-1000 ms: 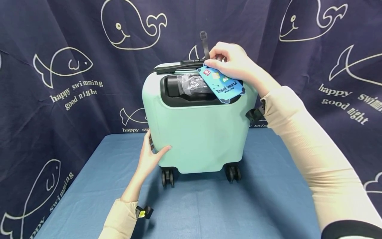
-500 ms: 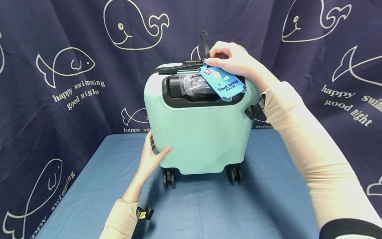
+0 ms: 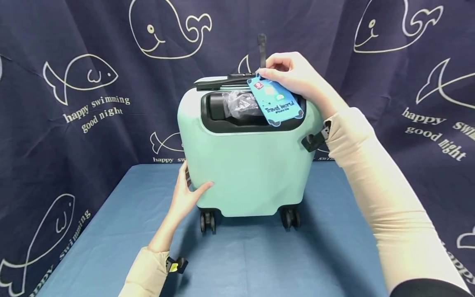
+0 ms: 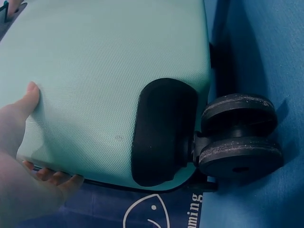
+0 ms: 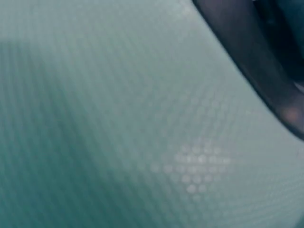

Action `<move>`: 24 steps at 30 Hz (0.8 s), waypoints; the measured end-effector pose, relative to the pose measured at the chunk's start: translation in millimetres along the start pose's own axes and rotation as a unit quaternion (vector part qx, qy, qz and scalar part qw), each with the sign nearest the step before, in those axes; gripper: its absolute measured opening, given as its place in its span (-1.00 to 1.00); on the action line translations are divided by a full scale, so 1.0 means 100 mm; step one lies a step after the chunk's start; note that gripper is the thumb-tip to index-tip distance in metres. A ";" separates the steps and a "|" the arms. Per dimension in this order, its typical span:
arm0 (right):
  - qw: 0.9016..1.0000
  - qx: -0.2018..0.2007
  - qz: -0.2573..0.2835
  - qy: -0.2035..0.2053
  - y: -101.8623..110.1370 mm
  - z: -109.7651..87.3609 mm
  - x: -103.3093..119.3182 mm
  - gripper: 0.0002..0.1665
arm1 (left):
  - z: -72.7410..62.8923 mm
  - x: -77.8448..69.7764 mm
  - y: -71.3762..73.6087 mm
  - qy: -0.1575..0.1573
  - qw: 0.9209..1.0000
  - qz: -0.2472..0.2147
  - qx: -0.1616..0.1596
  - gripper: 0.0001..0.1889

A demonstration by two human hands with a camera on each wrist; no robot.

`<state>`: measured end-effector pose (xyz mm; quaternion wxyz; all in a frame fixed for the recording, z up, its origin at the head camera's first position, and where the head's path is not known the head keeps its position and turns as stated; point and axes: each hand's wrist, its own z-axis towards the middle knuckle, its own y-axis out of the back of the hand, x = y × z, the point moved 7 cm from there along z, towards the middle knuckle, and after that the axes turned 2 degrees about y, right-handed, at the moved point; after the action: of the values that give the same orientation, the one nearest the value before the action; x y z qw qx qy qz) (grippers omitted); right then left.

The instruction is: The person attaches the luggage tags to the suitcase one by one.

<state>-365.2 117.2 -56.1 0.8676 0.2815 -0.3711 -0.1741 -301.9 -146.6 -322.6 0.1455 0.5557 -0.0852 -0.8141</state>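
Observation:
A mint-green suitcase stands upright on its black wheels. My left hand grips its lower left edge; the thumb lies on the ribbed shell and the fingers go round the side. At the top, my right hand pinches the black strap of a blue luggage tag between thumb and fingers. The strap's buckle end sticks up above the hand. Beside the strap runs the black carry handle, its right part hidden by hand and tag. The right wrist view shows only blurred shell and dark trim.
Clear plastic wrap covers the pull handle in the black recess. One double wheel juts out close to the left wrist camera. Under everything lies a blue cloth; a navy curtain with fish drawings hangs behind.
The right hand has shifted slightly right, and the strap end now stands straighter. The tag has swung to hang more steeply. My left hand keeps its grip on the suitcase.

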 end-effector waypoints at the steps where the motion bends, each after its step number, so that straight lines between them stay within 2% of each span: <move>1: 1.000 -0.001 0.006 -0.002 0.00 0.00 0.00 -0.82 | -0.01 0.00 0.00 0.001 1.000 0.000 0.000 -0.04; 7: 1.000 0.001 0.019 -0.003 0.00 -0.01 -0.02 -0.80 | 0.00 0.05 0.00 0.000 1.000 -0.002 0.002 -0.04; 14: 1.000 -0.008 -0.028 0.003 0.02 0.00 0.01 -0.80 | -0.10 -0.24 0.01 0.003 1.000 0.005 0.008 -0.04; 17: 0.999 -0.011 -0.052 0.004 0.03 0.00 0.02 -0.80 | -0.12 -0.28 0.01 0.005 1.000 0.008 0.012 -0.04; 20: 0.998 -0.010 -0.067 0.001 0.03 -0.01 0.03 -0.76 | -0.10 -0.25 0.01 0.006 1.000 0.008 0.016 -0.05; 24: 0.997 -0.014 -0.079 0.002 0.03 -0.02 0.04 -0.72 | -0.05 -0.12 0.03 0.003 1.000 0.001 0.022 -0.03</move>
<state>-360.5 118.7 -53.1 0.8557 0.2986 -0.3432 -0.2464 -293.1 -145.0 -313.5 0.1344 0.5614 -0.1036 -0.8100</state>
